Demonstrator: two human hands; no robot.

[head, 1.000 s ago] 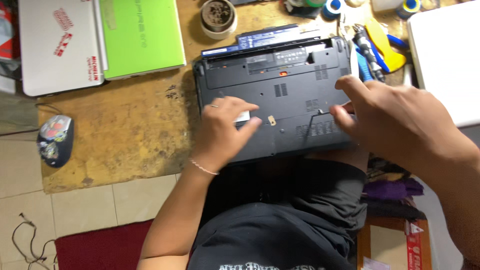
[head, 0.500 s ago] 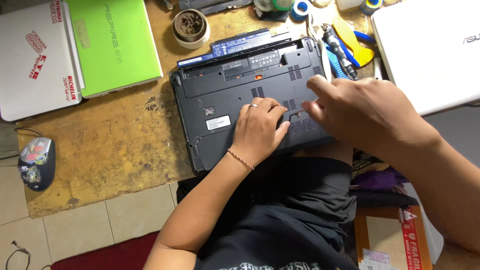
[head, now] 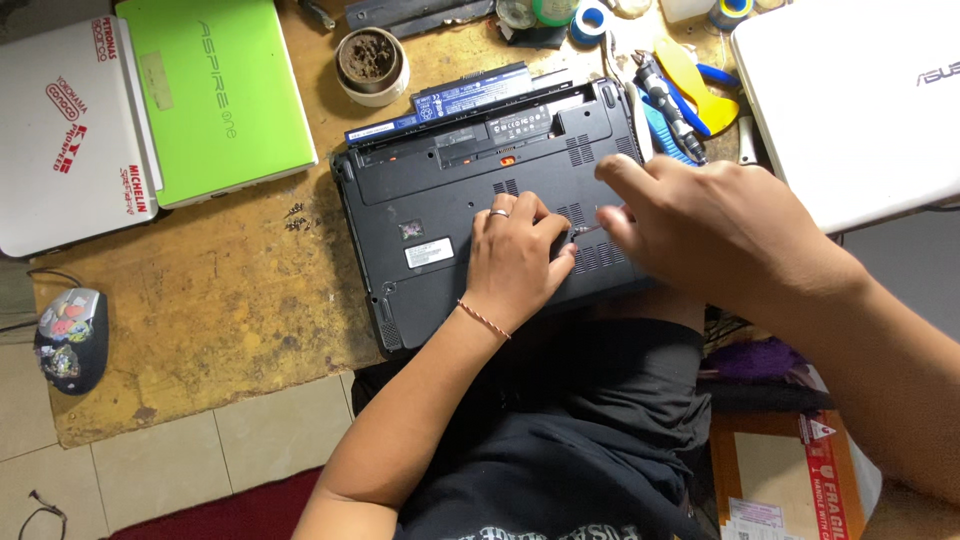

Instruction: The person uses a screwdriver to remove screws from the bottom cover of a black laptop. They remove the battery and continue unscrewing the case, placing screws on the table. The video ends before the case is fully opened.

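Observation:
A black laptop (head: 440, 200) lies upside down on the worn wooden table (head: 230, 310), its battery bay open at the far edge. My left hand (head: 515, 260), with a ring and a thin wrist band, rests on the laptop's underside with bent fingers. My right hand (head: 710, 225) comes in from the right and pinches a thin metal tool (head: 587, 229). The tool's tip touches the underside right beside my left fingertips. What lies under the fingertips is hidden.
A long battery pack (head: 450, 100) lies along the laptop's far edge. Left are a green laptop (head: 215, 95), a white laptop (head: 65, 140) and a mouse (head: 70, 340). Another white laptop (head: 860, 100) is at right, with a screwdriver (head: 665, 105), yellow pry tool (head: 690, 80) and round tin (head: 370, 62).
My left hand slid right across the underside and curled its fingers near the middle. My right hand moved in to meet it with the thin tool. The view shifted slightly.

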